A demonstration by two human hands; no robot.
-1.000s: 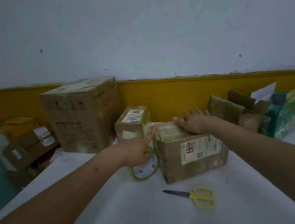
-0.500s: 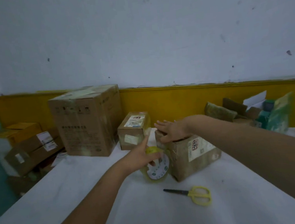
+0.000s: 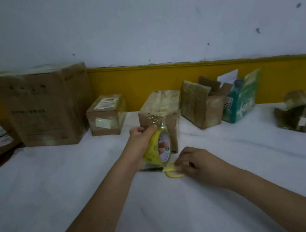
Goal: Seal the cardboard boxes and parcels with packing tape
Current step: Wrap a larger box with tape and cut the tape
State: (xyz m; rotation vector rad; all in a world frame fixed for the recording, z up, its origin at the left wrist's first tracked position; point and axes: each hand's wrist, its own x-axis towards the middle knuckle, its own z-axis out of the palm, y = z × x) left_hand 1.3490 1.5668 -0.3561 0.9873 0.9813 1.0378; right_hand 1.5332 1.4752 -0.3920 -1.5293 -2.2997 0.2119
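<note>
Left hand (image 3: 139,138) grips a yellow round packing-tape roll (image 3: 155,151), fingers curled around its rim. The roll is held on edge, clear of the white-covered table (image 3: 60,183) and just in front of the near face of a brown cardboard box (image 3: 160,113). This box stands about mid-table, toward the far edge. A strip of clear tape (image 3: 153,120) runs from the roll onto the upper part of that near face, wrinkled where it sticks, and the box top shows glossy tape. Right hand (image 3: 195,164) rests low on the table just right of the roll, fingertips curled and pinching the handle loops of yellow-handled scissors (image 3: 168,169). The scissors lie flat, their dark blade pointing toward the left edge and passing beneath the roll. A large brown cardboard carton (image 3: 46,105) stands at the far left corner. A small labelled cardboard box (image 3: 106,114) stands between the carton and the central box. Along the far edge to the right stands an open brown box with raised flaps (image 3: 202,104), and a green printed pack (image 3: 242,100) sits against it. A tape-wrapped flat parcel (image 3: 304,115) lies at the right edge.
</note>
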